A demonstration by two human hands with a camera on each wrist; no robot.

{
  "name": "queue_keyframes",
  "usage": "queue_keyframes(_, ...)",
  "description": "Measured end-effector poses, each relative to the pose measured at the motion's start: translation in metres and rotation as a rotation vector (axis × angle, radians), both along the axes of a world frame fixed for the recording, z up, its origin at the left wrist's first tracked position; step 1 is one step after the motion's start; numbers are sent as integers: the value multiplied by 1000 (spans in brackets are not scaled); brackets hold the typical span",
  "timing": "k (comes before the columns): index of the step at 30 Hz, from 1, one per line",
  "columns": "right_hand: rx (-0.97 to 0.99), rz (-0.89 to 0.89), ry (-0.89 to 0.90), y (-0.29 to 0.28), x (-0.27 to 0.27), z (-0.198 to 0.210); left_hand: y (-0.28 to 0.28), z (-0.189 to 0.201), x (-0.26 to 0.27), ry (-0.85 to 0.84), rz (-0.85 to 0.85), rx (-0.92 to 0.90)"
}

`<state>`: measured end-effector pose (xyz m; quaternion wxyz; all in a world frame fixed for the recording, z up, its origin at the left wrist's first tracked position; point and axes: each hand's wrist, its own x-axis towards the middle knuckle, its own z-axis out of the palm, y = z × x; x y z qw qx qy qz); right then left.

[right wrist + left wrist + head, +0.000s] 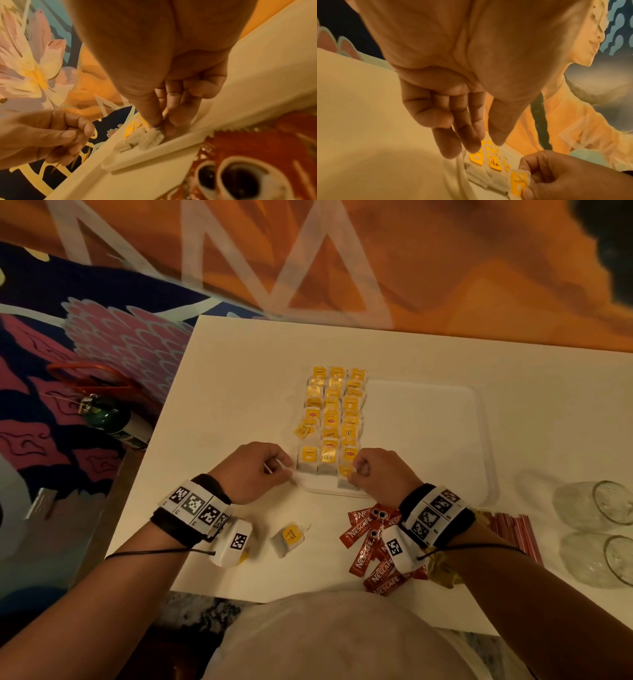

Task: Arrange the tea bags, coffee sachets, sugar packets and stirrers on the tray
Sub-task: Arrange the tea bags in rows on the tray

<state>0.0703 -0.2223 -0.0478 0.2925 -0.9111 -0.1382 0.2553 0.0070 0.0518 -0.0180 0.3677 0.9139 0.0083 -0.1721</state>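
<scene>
A white tray (428,440) lies on the white table (233,378), with yellow-tagged tea bags (334,416) in three columns along its left side. My right hand (356,470) pinches one tea bag (344,474) at the near end of the right column; its yellow tag (518,184) and paper pouch (152,136) show at the tray's rim (154,152). My left hand (284,470) hovers at the tray's near left corner, fingers curled. A thin white tea bag string (269,468) crosses its fingers. A loose tea bag (289,539) lies nearer me.
Red coffee sachets (366,542) are heaped under my right wrist, with yellow packets (445,573) beside them. Red stirrers (510,529) lie to their right. Two glasses (596,505) lie at the right edge. A green bottle (109,416) lies on the patterned rug, left of the table.
</scene>
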Motion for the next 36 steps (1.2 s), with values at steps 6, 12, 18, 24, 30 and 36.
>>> queue_keyframes(6,-133,-15,-99,5,0,4,24,4,-24,58,25,133)
queue_keyframes(12,0,163,-148,23,-9,25,38,8,-49,145,55,195)
queue_keyframes(18,23,532,-141,52,-28,34,46,-2,-67,264,31,383)
queue_keyframes(24,-110,785,-118,79,-47,21,40,-10,-83,279,-4,431)
queue_keyframes(30,-216,883,-154,90,-61,8,31,-15,-85,258,-24,377)
queue_keyframes(36,-196,850,-133,84,-65,9,24,-19,-79,256,-68,375)
